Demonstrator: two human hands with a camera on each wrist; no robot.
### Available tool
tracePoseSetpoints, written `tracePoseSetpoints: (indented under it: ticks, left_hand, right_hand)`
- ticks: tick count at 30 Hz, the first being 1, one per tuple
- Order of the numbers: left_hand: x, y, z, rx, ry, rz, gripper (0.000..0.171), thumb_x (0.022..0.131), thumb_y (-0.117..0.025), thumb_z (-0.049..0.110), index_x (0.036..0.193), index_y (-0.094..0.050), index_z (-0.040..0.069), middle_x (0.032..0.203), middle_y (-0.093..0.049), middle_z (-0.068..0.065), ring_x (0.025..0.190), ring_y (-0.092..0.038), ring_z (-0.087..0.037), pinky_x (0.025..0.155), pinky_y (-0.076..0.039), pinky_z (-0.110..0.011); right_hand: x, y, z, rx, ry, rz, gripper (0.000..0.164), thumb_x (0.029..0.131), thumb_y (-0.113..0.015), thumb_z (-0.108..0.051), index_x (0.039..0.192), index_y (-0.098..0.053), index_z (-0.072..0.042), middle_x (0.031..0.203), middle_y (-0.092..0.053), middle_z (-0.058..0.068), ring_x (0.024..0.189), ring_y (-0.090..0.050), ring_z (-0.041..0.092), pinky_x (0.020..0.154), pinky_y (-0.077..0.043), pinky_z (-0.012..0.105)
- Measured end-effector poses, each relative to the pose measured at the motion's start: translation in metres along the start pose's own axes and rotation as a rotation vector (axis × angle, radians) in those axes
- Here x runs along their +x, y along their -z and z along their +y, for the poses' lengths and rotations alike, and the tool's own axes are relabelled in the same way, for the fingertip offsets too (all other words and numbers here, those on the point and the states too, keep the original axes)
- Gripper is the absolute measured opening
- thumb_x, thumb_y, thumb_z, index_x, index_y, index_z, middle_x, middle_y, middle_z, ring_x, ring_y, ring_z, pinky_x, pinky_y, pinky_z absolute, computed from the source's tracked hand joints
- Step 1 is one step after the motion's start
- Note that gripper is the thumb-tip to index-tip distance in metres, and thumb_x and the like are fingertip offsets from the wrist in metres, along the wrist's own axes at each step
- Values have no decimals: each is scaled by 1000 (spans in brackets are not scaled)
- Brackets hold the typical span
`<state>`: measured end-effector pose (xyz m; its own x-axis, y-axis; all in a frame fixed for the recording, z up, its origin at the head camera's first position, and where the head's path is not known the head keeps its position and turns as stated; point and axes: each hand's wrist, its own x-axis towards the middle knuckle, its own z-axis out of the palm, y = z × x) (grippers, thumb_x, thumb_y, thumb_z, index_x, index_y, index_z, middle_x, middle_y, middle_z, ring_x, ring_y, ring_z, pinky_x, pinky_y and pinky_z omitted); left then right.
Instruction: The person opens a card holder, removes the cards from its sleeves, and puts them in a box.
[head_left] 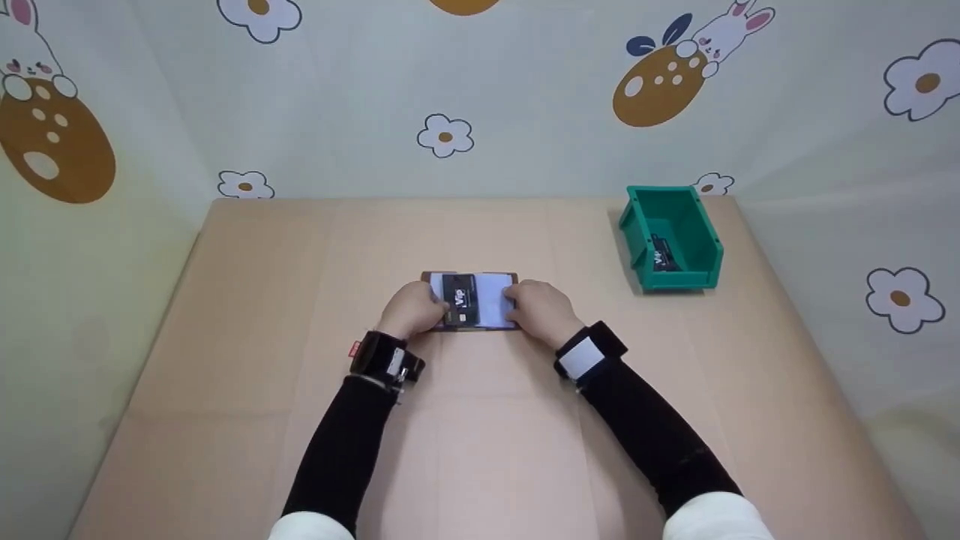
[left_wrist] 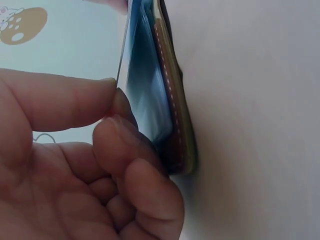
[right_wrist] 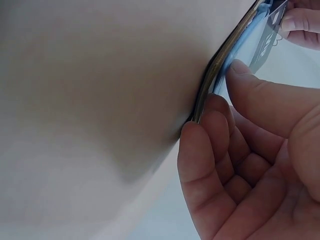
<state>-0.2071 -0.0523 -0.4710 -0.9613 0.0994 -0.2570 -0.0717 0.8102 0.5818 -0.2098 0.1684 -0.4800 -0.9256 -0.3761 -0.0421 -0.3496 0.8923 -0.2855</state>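
Note:
In the head view an open card holder [head_left: 493, 300] with clear plastic sleeves and a brown border sits between the two hands. A black card marked "Vip" [head_left: 460, 298] lies over its left half. The left hand [head_left: 410, 309] pinches the card; in the left wrist view the thumb and a fingertip meet on its thin edge, beside the stitched brown cover [left_wrist: 175, 110]. On the other side the right hand [head_left: 546, 309] grips the holder's right edge. Its thumb [right_wrist: 245, 75] presses the sleeves, with curled fingers behind the cover in the right wrist view.
A green bin [head_left: 679, 279] stands at the back right of the tan table [head_left: 480, 420], holding black "Vip" cards [head_left: 661, 253]. Patterned curtains [head_left: 525, 90] with flowers and rabbits enclose the back and both sides.

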Motion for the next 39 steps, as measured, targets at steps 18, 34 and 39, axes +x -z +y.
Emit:
tracePoseSetpoints:
  ticks: [18,34,39]
  left_hand:
    - [1,6,-8,-62,4,-60,33,94,-65,21,66,-48,12,72,-53,-4,66,-49,-18,61,-40,-30]
    - [-9,24,-2,-140,16,-88,31,96,-63,20,70,-49,10,69,-50,-3,61,-47,-17,55,-39,-29]
    - [-13,30,4,-190,22,-88,36,97,-62,22,67,-46,11,64,-45,0,56,-42,-15,52,-34,-29]
  right_hand:
    - [-1,0,1,17,18,4,13,82,-75,-11,93,-69,-8,82,-63,9,77,-60,26,69,-49,44]
    - [-1,-1,2,19,29,14,10,82,-73,-9,91,-68,-8,80,-61,8,75,-58,26,69,-49,43]
    - [-1,0,1,18,32,22,9,81,-73,-9,89,-68,-8,79,-61,8,75,-58,26,70,-49,43]
